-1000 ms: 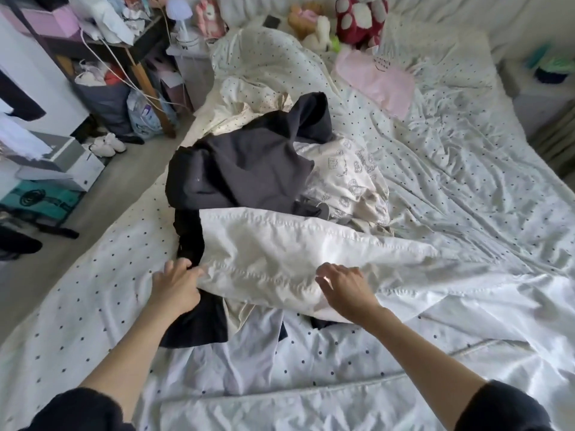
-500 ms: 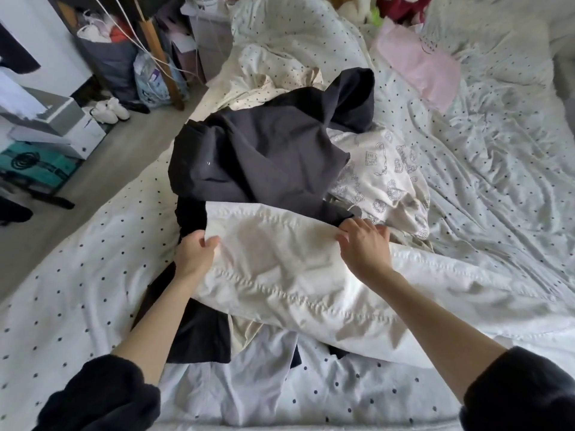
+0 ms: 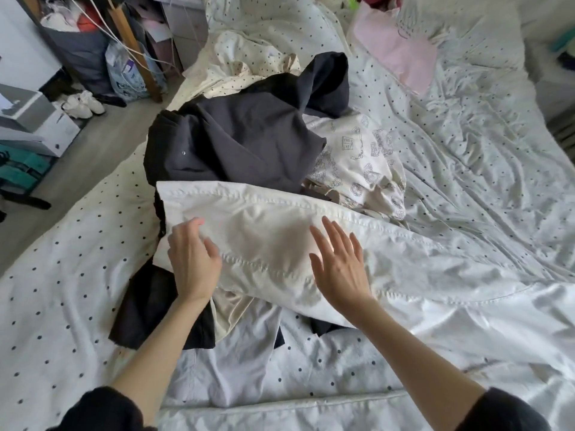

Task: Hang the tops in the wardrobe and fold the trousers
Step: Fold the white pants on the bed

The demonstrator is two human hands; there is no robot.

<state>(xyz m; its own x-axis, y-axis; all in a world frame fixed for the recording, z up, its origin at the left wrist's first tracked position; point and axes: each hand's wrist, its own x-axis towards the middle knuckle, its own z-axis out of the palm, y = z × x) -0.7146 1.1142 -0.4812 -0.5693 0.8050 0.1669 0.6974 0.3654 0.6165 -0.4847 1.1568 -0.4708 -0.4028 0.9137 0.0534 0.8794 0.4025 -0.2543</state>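
So I'm on the trousers part right now. The white trousers [image 3: 280, 241] are laid across the bed [image 3: 466, 150], one leg stretching off to my right, the near end sitting on top of the clothes pile. My left hand [image 3: 194, 262] is on the fabric at the left end, fingers loosely bent, thumb toward the cloth; can't honestly say if it's pinching anything or just resting. My right hand [image 3: 339, 259] is flat and spread, fingers straight, gripping nothing, at or just over the middle of the leg, looks like smoothing. Nothing's hung yet as far as I can see: the dark top [image 3: 236, 144] and the printed cream top [image 3: 357, 157] are heaped just behind. Next move, I reckon: flatten out the wrinkles, line up the seams, then fold the long leg back over from the right.
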